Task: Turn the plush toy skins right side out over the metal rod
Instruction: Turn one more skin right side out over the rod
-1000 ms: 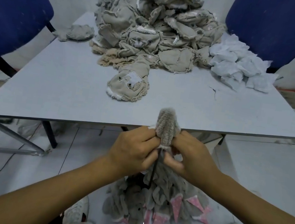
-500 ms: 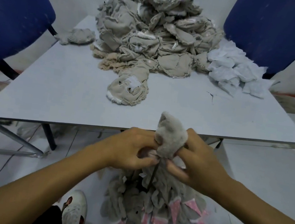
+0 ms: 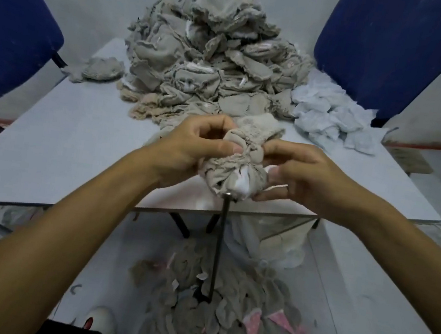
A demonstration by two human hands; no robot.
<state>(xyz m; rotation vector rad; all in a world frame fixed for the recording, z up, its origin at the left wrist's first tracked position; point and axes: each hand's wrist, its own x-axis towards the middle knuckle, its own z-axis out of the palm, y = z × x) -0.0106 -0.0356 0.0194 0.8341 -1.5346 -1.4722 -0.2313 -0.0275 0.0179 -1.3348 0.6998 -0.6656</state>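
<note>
Mid-turn: left hand [image 3: 188, 148] and right hand [image 3: 297, 175] both pinch skin [image 3: 237, 166] bunched atop rod [image 3: 220, 246]. Next we'd pull it down.

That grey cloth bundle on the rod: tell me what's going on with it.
A person is working a plush toy skin over the top of an upright metal rod. The left hand and right hand both pinch its bunched fabric. A heap of unturned skins waits on the table; finished furry ones lie on the floor at the rod's base.
</note>
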